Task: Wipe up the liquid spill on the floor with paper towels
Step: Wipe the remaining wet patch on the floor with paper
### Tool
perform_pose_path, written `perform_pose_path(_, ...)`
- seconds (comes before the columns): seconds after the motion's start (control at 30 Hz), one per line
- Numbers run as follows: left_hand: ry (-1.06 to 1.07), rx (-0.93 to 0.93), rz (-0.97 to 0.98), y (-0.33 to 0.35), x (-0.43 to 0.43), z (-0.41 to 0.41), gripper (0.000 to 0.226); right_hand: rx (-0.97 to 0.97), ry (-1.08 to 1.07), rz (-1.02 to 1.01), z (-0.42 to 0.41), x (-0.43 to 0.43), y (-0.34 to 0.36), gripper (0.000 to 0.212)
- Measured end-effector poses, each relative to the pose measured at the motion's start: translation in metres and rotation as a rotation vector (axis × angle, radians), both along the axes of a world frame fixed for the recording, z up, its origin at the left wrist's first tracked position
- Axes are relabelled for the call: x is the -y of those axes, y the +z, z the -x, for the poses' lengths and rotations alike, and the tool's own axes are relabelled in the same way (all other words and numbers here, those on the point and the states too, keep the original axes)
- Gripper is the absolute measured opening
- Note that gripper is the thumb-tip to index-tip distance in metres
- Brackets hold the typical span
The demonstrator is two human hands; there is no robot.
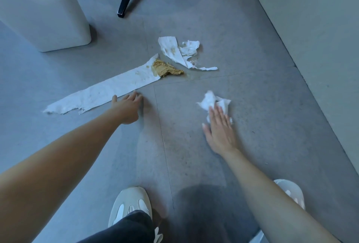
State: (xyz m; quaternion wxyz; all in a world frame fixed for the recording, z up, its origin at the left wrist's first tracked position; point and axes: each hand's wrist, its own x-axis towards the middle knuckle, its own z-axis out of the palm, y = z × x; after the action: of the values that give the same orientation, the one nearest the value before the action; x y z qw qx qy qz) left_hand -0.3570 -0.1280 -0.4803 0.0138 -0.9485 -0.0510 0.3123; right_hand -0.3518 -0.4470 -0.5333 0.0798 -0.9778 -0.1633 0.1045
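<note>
Head cam: the long towel strip (101,95) runs diagonally up-right to the brown soaked wad (167,69), with your left hand (127,109) at its near edge, fingers loosely curled and holding nothing. The wet patch (194,76) lies just beyond the wad. Your right hand (220,128) presses flat, fingers straight, on a crumpled towel (213,100), and it looks closer to the patch.

Under my right hand (220,126) the wad (211,100) is crumpled, soft white paper. Beside my left hand (126,109) the strip (101,92) is crinkled paper on matt, speckled floor (252,145) tile; beyond it the spill (192,76) glistens.
</note>
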Motion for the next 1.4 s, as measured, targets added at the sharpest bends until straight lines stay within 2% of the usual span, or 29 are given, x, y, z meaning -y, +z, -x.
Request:
perform_pose_path(0.1,0.033,0.026,-0.010,0.001,-0.006,-0.003,0.070,-0.056,-0.263,0.060,-0.008,0.000,-0.002,0.069)
perform_pose_path(0.2,0.078,0.068,-0.005,0.001,-0.015,-0.006,0.071,-0.150,-0.348,0.078,-0.008,-0.008,-0.003,0.072)
perform_pose_path(0.27,0.093,0.074,-0.005,0.000,-0.018,-0.006,0.072,-0.134,-0.290,0.064,-0.010,-0.015,0.000,0.072)
perform_pose_path(0.4,0.144,0.101,-0.005,-0.006,-0.026,-0.003,0.069,-0.108,0.097,0.046,-0.010,-0.049,0.004,0.068)
perform_pose_path(0.5,0.204,0.115,0.012,-0.012,-0.030,0.000,0.069,-0.153,0.236,0.019,-0.007,-0.089,0.004,0.069)
perform_pose_path(0.7,0.246,0.210,0.052,-0.025,-0.035,0.004,0.064,-0.199,0.218,0.022,-0.033,-0.139,0.009,0.066)
perform_pose_path(0.87,0.244,0.309,0.072,-0.034,-0.037,0.004,0.055,-0.256,0.227,0.090,-0.054,-0.147,0.023,0.065)
perform_pose_path(0.93,0.250,0.341,0.058,-0.037,-0.037,0.001,0.052,-0.329,0.219,0.088,-0.064,-0.149,0.031,0.065)
perform_pose_path(1.07,0.268,0.318,0.035,-0.033,-0.033,-0.008,0.045,-0.525,0.092,-0.054,-0.079,-0.160,0.048,0.066)
perform_pose_path(1.17,0.236,0.275,0.025,-0.022,-0.034,-0.017,0.040,-0.593,0.154,0.068,-0.092,-0.170,0.066,0.065)
perform_pose_path(1.27,0.157,0.213,0.018,0.001,-0.040,-0.034,0.049,-0.615,0.217,0.191,-0.115,-0.175,0.100,0.067)
perform_pose_path(1.4,0.051,0.167,-0.008,0.041,-0.051,-0.064,0.058,-0.473,0.263,0.265,-0.153,-0.177,0.163,0.063)
